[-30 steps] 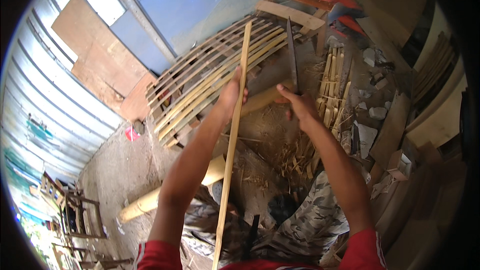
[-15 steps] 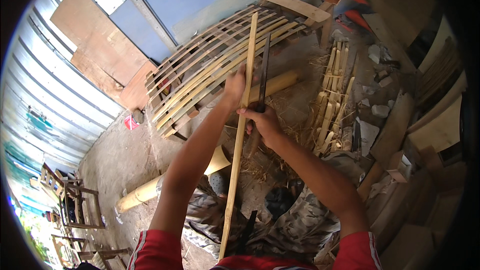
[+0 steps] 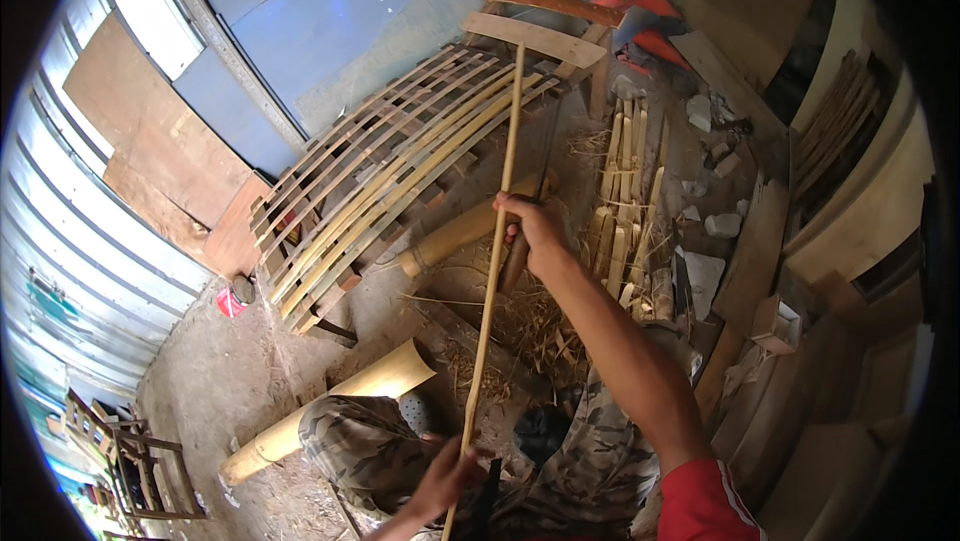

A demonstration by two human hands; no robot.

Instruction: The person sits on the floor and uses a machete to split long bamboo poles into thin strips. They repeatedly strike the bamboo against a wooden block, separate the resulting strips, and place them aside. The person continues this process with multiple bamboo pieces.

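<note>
right hand (image 3: pixel 541 235) wrapped round knife (image 3: pixel 514 267) | left hand (image 3: pixel 446 477) blurred, grip unclear | strip (image 3: pixel 493 273) end cropped

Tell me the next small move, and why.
Probably settle the left hand firmly on the lower part of the strip: it is right there, while the right hand grips the knife and touches the strip higher up, so likely cannot steady it alone.

Bamboo pole (image 3: pixel 272 446), shavings (image 3: pixel 555 338) on floor (image 3: pixel 215 366)
</note>
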